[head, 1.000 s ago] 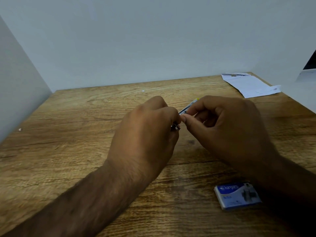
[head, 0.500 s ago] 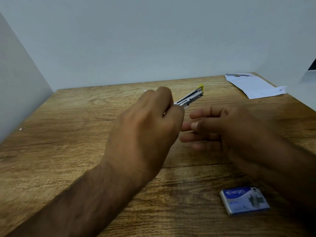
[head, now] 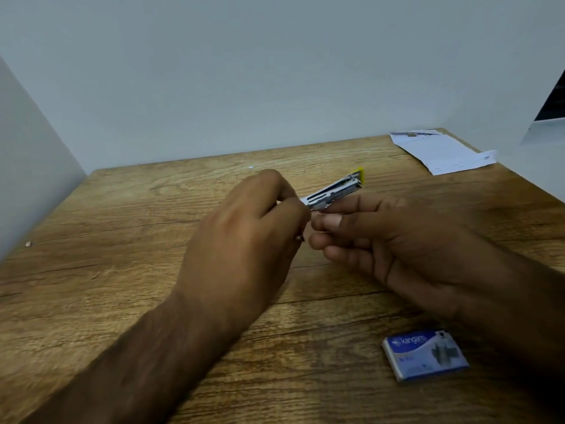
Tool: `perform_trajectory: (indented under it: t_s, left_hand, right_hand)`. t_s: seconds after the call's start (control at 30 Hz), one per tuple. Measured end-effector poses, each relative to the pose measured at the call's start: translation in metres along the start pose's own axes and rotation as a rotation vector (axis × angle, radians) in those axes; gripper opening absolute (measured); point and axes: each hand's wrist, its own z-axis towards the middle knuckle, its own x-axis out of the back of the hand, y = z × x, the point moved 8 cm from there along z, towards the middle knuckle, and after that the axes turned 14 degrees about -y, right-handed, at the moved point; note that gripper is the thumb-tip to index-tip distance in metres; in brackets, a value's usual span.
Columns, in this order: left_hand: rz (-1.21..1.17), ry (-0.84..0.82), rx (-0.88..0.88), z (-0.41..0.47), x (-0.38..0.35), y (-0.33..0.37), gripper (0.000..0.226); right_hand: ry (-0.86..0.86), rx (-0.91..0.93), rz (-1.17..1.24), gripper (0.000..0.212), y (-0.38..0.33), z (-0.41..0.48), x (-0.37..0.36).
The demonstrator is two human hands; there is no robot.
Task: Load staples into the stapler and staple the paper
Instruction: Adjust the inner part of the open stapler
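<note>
My left hand holds a small silver stapler with a yellow tip above the wooden table. The stapler points away to the right, and its rear end is hidden in my fist. My right hand sits just below and to the right of it. Its thumb is pressed against the forefinger on a thin silvery sliver, which looks like a strip of staples, right under the stapler's body. White paper lies at the far right corner.
A blue and white staple box lies shut on the table at the near right, beside my right forearm. Grey walls close off the table's left side and back. A small white speck lies near the left wall.
My right hand drew back from the stapler with its fingers spread, then came back up under it with thumb and forefinger pinched. My left hand lifted the stapler slightly, so more of it shows.
</note>
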Motion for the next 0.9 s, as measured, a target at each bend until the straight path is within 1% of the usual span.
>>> perform_trajectory:
  t_s: [0.07,0.1,0.17,0.2,0.27,0.37,0.53,0.7,0.9]
  left_hand:
    - [-0.092,-0.010,0.053,-0.001,-0.005,-0.014,0.012]
    - [-0.134,0.004,0.078,-0.001,-0.005,-0.017,0.014]
    - [-0.158,0.002,0.118,-0.001,-0.006,-0.018,0.015]
    - [-0.162,0.005,0.123,-0.001,-0.005,-0.018,0.015]
    - [-0.158,-0.004,0.135,0.000,-0.004,-0.019,0.014]
    - [-0.138,-0.008,0.125,-0.001,-0.005,-0.016,0.014]
    - [-0.104,0.023,0.133,-0.002,-0.001,-0.012,0.010]
    - [-0.086,0.046,0.140,-0.003,0.002,-0.009,0.007]
    - [-0.061,0.025,0.136,-0.004,0.003,-0.003,0.009]
  right_hand:
    - [0.073,0.029,-0.093,0.030,-0.003,-0.002,0.006]
    - [0.118,0.058,-0.190,0.025,-0.007,-0.004,0.009]
    - [0.219,0.185,-0.507,0.013,-0.023,-0.009,0.009]
    - [0.267,0.271,-0.682,0.011,-0.033,-0.013,0.005]
    - [0.327,0.406,-0.971,0.013,-0.046,-0.020,-0.006]
    - [0.352,0.485,-1.217,0.025,-0.051,-0.025,-0.022]
    - [0.422,0.504,-1.341,0.036,-0.054,-0.028,-0.031]
    - [0.420,0.503,-1.434,0.040,-0.056,-0.028,-0.039]
    - [0.445,0.471,-1.488,0.039,-0.058,-0.027,-0.042]
